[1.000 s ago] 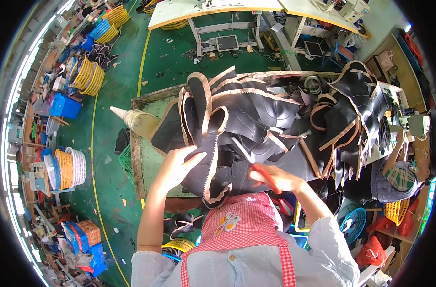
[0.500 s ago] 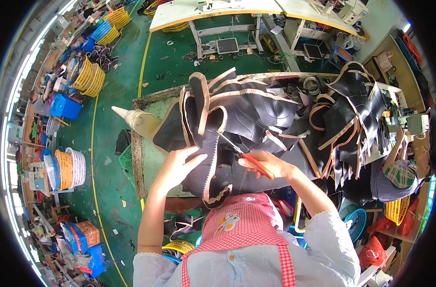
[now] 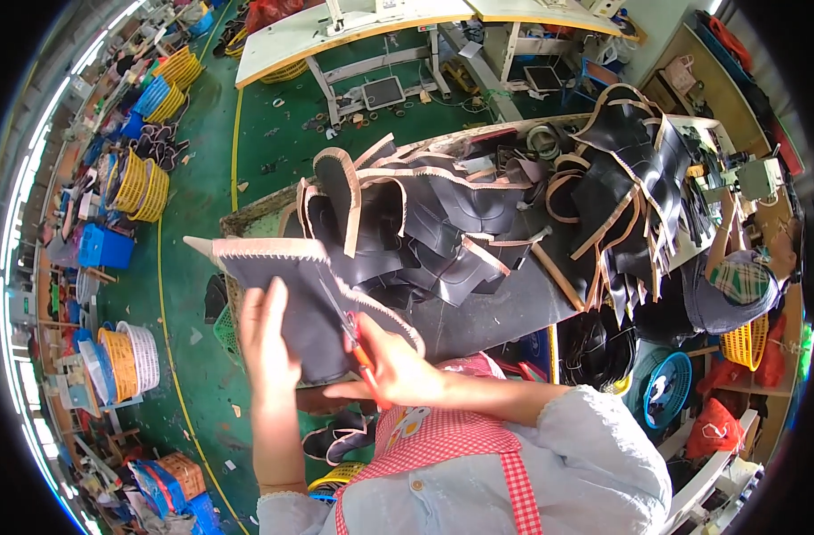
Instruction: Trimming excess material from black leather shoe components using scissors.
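A black boot-upper piece (image 3: pixel 309 308) with a pale pink, zigzag-edged border lies before me at the left end of the worktable. My left hand (image 3: pixel 271 343) rests against its left part, fingers stretched out and slightly blurred. In my right hand (image 3: pixel 393 366) is a pair of scissors (image 3: pixel 363 358) with orange handles. Their blades lie over the right part of the piece, close to its bordered edge. Just beyond, a heap of similar black pieces (image 3: pixel 465 209) with pale trim is piled on the table.
More trimmed black pieces (image 3: pixel 639 169) hang at the table's right. Another person (image 3: pixel 737 290) works at a sewing machine (image 3: pixel 755 178) on the right. A white-topped bench (image 3: pixel 362 27) stands across the green floor. Yellow baskets (image 3: pixel 142 185) and a blue bin (image 3: pixel 104 246) line the left.
The black piece has come away from the heap toward the left and now lies flatter. My left hand has shifted left onto it; my right hand has moved left and nearer with the scissors.
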